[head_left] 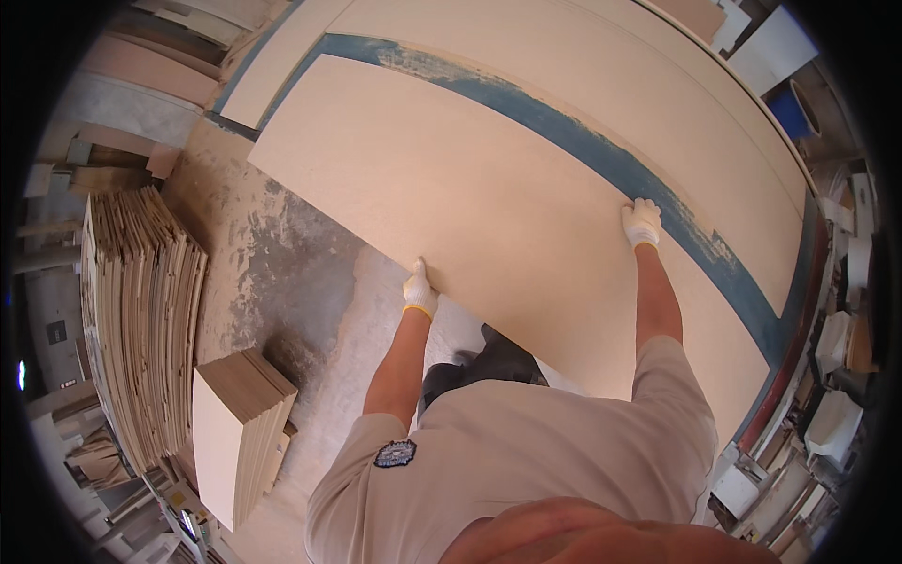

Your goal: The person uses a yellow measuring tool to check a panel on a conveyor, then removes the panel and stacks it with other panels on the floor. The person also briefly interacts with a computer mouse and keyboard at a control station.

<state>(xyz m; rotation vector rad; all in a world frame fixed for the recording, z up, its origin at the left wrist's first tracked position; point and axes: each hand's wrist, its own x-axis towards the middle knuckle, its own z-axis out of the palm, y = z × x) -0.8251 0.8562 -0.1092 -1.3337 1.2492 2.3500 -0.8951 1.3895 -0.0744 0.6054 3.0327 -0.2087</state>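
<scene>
On the blue-edged desk (pixel 723 273): large pale board (pixel 489 207), stiff, heavy, unwieldy; gloved left hand (pixel 419 291) and right hand (pixel 642 223), fingers closed on opposite edges.

Bright even daylight, soft shadows, sharp centre (fisheye bending, black vignette at rim)

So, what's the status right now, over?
Left hand grips board near edge. Right hand on far edge. Stacks stand on floor left.
</scene>
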